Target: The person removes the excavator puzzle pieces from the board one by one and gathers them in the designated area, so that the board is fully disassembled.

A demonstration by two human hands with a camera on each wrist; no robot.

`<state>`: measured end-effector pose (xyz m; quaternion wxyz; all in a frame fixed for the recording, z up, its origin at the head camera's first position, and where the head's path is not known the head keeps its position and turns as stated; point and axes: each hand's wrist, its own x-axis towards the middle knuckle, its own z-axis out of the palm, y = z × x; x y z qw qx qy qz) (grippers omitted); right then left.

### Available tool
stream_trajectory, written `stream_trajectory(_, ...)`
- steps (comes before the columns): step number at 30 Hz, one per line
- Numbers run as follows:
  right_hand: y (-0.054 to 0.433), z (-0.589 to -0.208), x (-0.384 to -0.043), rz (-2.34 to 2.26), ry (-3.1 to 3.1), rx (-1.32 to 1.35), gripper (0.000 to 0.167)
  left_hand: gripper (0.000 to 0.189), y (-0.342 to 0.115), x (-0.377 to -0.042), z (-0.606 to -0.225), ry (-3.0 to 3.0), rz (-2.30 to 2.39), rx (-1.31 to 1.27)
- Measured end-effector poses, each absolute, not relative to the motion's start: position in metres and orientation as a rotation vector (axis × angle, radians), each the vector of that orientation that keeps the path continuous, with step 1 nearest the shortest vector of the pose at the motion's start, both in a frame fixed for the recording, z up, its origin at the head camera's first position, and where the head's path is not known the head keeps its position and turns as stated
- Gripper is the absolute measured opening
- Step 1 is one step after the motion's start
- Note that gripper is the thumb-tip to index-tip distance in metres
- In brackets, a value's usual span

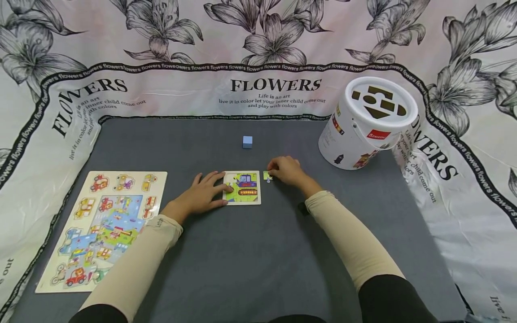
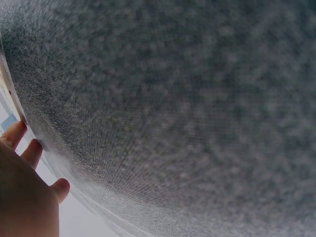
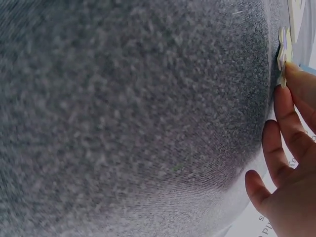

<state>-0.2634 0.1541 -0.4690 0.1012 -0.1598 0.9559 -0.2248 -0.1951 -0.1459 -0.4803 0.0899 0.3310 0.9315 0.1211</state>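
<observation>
A small square jigsaw puzzle [image 1: 259, 193] with a pale frame lies mid-table, its picture showing a purple and orange tracked vehicle on green. My left hand [image 1: 200, 196] rests at its left side, fingers spread, one fingertip over the picture. Just right of the frame, my right hand [image 1: 287, 172] pinches a small green jigsaw piece [image 1: 265, 176] between thumb and fingertip. The right wrist view shows the piece [image 3: 284, 47] edge-on at the fingertips, close to the table. In the left wrist view the left hand [image 2: 27, 190] has its fingers extended.
A light blue cube [image 1: 247, 142] sits behind the puzzle. At the back right stands a white bucket [image 1: 343, 139] with shape holes in its lid. A large vehicle puzzle board [image 1: 90, 184] lies on the left, loose pieces on it, partly behind the left sleeve [image 1: 137, 264].
</observation>
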Motion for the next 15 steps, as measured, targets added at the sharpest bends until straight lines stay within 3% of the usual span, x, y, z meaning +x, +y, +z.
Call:
stream_trajectory(6, 0.142, -0.469, -0.261, -0.672, 2.872, -0.521, 0.011, 0.041, -0.149, -0.195, -0.48, 2.771, 0.333, 0.996)
stream_trajectory(15, 0.092, -0.457, -0.254, -0.478, 2.759, -0.903, 0.026, 0.042, -0.149, -0.197, -0.481, 2.774, 0.276, 0.975)
